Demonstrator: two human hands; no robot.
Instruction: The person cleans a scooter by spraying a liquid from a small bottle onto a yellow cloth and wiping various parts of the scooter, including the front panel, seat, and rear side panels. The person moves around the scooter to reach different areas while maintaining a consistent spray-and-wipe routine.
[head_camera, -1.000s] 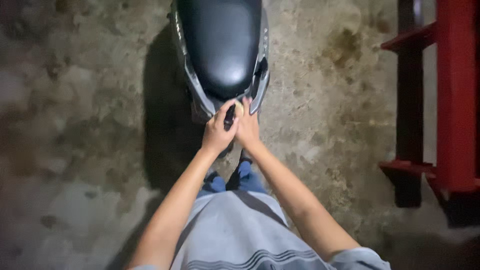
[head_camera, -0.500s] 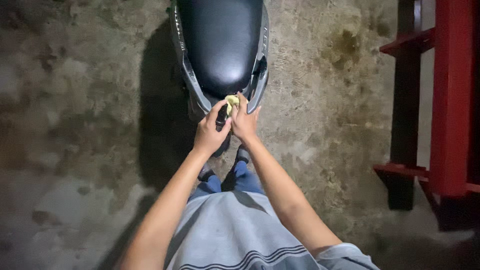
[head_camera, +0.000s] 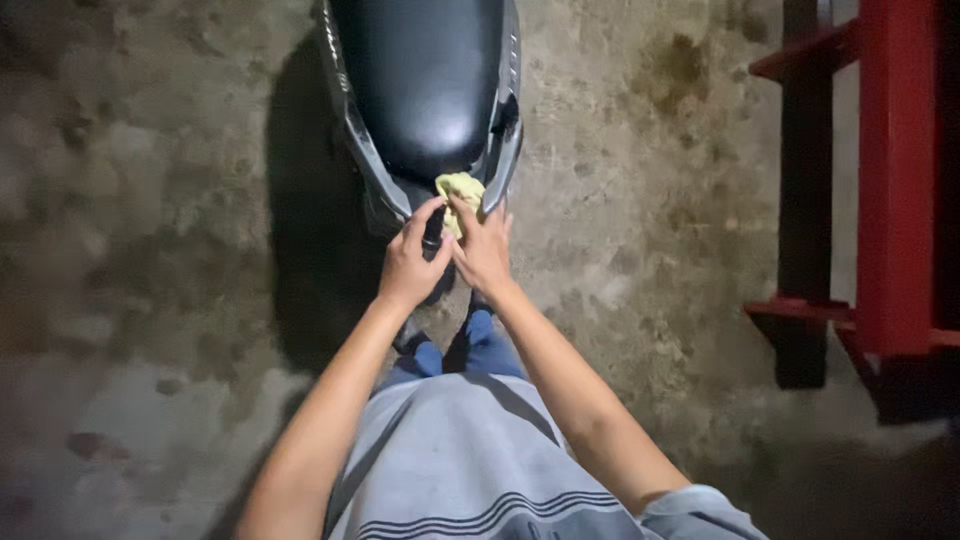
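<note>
The scooter's rounded black seat (head_camera: 425, 90) looks like smooth vinyl with a soft sheen, a pale highlight glinting near its rear end. Around it, the grey tail panels (head_camera: 372, 165) appear to be hard plastic, semi-glossy. The small crumpled yellow cloth (head_camera: 461, 190) is soft and matt, bunched in folds. Underfoot, the bare concrete floor (head_camera: 150, 250) is rough, mottled and stained. The red painted metal frame (head_camera: 890, 180) has a dull, even finish, and the person's grey striped shirt (head_camera: 470, 460) is plain matt fabric.

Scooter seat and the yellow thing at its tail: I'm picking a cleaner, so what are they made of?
The seat looks like smooth black vinyl or leather, given its soft sheen. The yellow cloth looks like soft crumpled fabric, bunched under the right hand.
</note>
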